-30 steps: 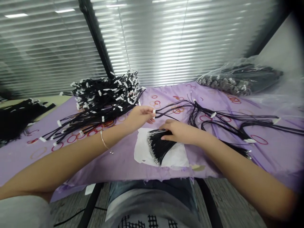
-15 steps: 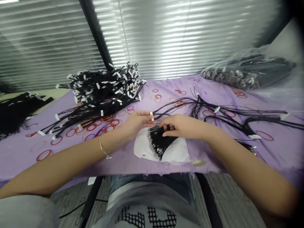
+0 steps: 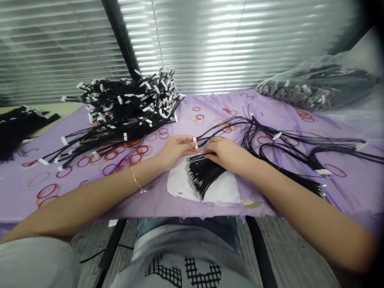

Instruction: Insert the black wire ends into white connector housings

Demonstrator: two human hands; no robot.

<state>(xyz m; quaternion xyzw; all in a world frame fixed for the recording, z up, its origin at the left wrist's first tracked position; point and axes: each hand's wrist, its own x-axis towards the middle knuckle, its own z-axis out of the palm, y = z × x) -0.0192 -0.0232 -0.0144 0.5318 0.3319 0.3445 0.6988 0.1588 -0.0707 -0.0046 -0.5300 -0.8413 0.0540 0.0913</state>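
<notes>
My left hand [image 3: 175, 150] pinches a small white tag [image 3: 195, 143] on the ends of a few thin black wires that run off to the right. My right hand [image 3: 225, 153] lies fingers-down on the top of a fanned bundle of black wires [image 3: 201, 175] with metal tips, which rests on a white sheet [image 3: 223, 192] at the table's near edge. The two hands almost touch above that bundle. Loose black wires [image 3: 288, 148] with white tags trail away to the right of my right hand.
A big heap of tagged black wires [image 3: 126, 106] sits at the back left on the purple cloth [image 3: 60, 188]. A plastic bag of wire parts [image 3: 312, 90] lies at the back right. More black wires [image 3: 18, 128] lie at the far left. Window blinds stand behind.
My right hand has slid a little up and left along the fanned bundle, closer to the left hand. The left hand keeps its pinch on the white tag.
</notes>
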